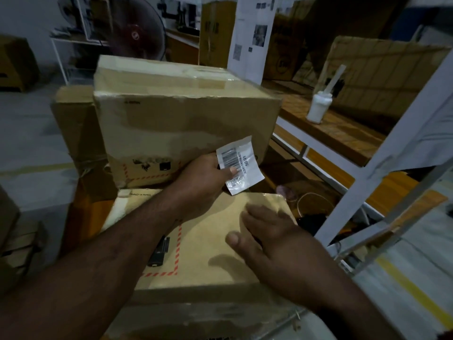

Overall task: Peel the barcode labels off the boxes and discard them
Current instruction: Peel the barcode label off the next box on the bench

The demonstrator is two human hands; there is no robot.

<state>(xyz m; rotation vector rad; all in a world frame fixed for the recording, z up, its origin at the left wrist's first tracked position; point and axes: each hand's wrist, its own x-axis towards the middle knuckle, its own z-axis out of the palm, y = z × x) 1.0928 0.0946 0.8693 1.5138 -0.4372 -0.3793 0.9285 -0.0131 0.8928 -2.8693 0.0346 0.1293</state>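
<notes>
The left hand (203, 177) pinches a white barcode label (241, 163) between thumb and fingers. The label is free of the cardboard and stands just above the right hand (277, 244). The right hand lies flat, fingers straight, on the top of the near box (203, 241), which carries a red dashed frame beside the left forearm. Behind both hands a bigger taped box (183, 123) stands, and the label overlaps its lower right corner. To the left of it, further from the hands, is another brown box (73, 123).

The room is dim. To the right of the hands rises a white shelf frame (392, 133) with a wooden board (343, 133); on the board stands a white bottle (318, 106) with a stick in it. Far behind the hands are a fan (137, 33) and printed sheets (255, 33) on a white surface. Right of the right arm, the grey floor has a yellow line (414, 290).
</notes>
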